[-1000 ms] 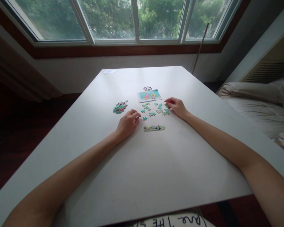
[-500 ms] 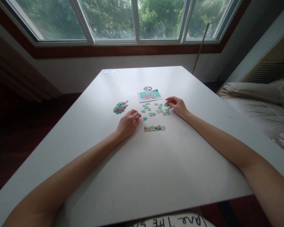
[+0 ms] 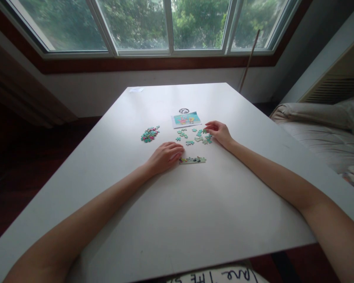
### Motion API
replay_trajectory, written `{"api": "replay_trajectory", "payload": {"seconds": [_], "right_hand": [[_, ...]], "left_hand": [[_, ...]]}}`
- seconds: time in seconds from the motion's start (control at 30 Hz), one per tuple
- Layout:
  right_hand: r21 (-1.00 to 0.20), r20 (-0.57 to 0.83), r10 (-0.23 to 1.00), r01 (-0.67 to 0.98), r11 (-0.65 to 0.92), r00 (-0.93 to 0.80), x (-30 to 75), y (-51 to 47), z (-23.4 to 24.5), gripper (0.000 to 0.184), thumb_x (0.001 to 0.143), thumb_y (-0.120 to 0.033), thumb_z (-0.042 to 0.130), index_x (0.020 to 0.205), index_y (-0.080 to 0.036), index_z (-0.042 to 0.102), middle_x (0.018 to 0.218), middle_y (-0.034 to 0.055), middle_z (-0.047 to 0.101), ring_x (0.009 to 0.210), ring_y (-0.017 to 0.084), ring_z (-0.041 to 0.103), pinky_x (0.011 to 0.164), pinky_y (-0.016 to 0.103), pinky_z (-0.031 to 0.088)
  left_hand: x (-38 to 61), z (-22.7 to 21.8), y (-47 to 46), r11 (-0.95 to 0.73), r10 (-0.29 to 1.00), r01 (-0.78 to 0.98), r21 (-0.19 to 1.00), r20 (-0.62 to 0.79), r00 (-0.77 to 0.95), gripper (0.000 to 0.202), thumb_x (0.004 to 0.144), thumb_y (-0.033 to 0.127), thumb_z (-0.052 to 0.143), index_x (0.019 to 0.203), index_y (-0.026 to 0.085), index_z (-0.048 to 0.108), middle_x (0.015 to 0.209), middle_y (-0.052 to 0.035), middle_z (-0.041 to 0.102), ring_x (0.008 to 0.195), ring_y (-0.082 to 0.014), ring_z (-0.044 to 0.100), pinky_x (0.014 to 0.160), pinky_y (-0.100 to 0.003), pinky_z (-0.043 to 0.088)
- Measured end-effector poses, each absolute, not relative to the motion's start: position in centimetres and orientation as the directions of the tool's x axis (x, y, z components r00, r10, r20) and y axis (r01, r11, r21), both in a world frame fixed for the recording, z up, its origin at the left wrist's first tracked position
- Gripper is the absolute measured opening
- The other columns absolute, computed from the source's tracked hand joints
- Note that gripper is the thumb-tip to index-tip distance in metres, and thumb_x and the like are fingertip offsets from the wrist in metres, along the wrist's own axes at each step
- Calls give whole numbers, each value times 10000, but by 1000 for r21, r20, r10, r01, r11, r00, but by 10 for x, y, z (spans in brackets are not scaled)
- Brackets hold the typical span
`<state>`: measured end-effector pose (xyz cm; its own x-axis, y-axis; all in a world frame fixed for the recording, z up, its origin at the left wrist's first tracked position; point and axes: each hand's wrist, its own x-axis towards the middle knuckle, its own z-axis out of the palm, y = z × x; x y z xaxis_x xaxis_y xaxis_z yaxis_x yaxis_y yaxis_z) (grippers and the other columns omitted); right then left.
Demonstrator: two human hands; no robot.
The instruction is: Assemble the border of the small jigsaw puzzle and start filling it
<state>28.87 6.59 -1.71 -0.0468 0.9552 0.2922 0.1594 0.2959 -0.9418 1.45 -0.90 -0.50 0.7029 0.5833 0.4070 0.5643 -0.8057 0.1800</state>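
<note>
A: Right side first. Fingers?
B: The right hand (image 3: 222,133) is pinching: thumb and forefinger are clamping a small green knobbed jigsaw piece (image 3: 205,131), which is sitting right at the fingertips.
A: Left?
B: The left hand (image 3: 166,156) is lying palm down, fingers close together. Their tips are resting at the left end of a narrow multicoloured strip of joined jigsaw pieces (image 3: 193,160). Whether they are gripping anything, I cannot tell; the hand is hiding its underside.
A: Next outward?
B: Loose pale-green and teal jigsaw pieces (image 3: 198,139) are lying scattered beyond the strip, some just beside the right fingertips.
A: Further?
B: A flat rectangular turquoise picture sheet (image 3: 186,119) is lying beyond those, showing pink and yellow figures. A heap of green, teal and pink jigsaw pieces (image 3: 150,135) is lying apart, beyond the left hand.
A: Support?
B: A smooth white table (image 3: 165,220) is bearing everything.
</note>
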Motion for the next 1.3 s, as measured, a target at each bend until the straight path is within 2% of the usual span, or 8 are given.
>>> {"api": "replay_trajectory", "payload": {"seconds": [0.23,0.43,0.7,0.93,1.3], "right_hand": [[-960,269,948,26,278,-168,262,45,-12,390,568,-347,790,870,-165,621,744,18,671,671,138,637,651,290,526],[-953,276,918,42,300,-285,248,26,-11,365,609,-360,774,890,-180,626,721,3,659,682,135,638,686,293,532],[-951,279,882,16,308,-379,238,14,-11,316,653,-321,746,906,-185,615,711,-6,646,678,126,627,684,284,535],[-953,275,877,10,304,-393,236,12,-13,263,652,-290,738,861,-185,619,723,-2,658,704,132,649,731,303,550],[-963,246,884,5,270,-399,234,12,-15,251,620,-318,749,775,-181,606,730,-3,660,698,134,648,688,290,550]], "left_hand": [[21,-10,-5,-772,608,619,144,450,654,269,920,254,424,1115,164,586,1118,-107,607,1041,-209,544,918,-370,458],[24,-10,-4,-782,571,612,115,527,630,289,912,272,468,1176,182,543,1138,-99,603,1051,-210,544,907,-369,475],[25,-11,-3,-775,542,630,50,564,623,275,910,334,493,1128,193,585,1051,-84,651,981,-195,580,841,-341,498],[25,-10,-4,-792,512,610,23,569,644,224,909,326,502,1045,191,619,990,-63,672,937,-176,592,821,-317,495],[25,-10,-3,-788,531,614,36,544,649,231,896,360,507,1013,198,625,978,-65,675,934,-177,600,819,-319,493]]}}
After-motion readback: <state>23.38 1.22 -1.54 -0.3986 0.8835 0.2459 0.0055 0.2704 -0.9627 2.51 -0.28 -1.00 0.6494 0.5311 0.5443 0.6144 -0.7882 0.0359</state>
